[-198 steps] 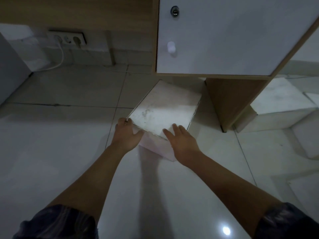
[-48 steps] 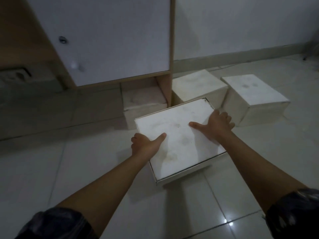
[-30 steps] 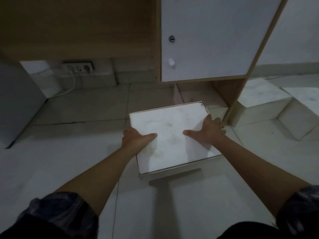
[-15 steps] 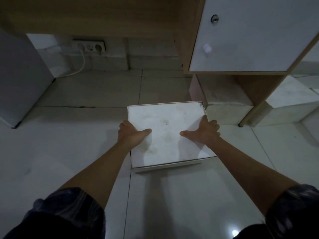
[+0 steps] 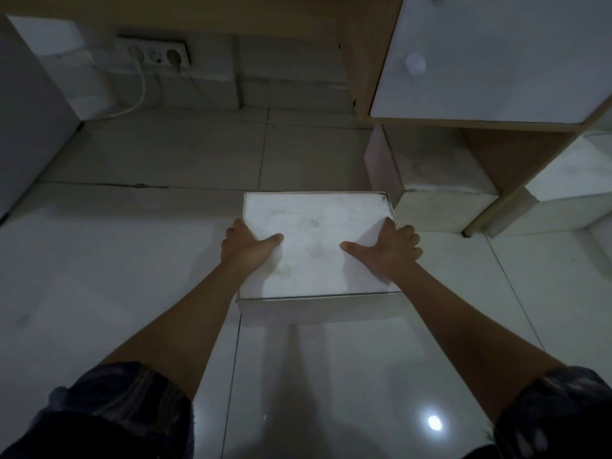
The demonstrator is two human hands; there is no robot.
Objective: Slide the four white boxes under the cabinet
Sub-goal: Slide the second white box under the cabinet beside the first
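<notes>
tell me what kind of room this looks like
Probably a home or office room at floor level: glossy tiled floor, a wall socket with a cable, and a wood cabinet with white doors.

Three white boxes, two hands, one cabinet, one wall socket strip.

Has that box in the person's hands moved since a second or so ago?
Yes. The held box has slid left across the floor, from in front of the cabinet toward the open space beside it.
</notes>
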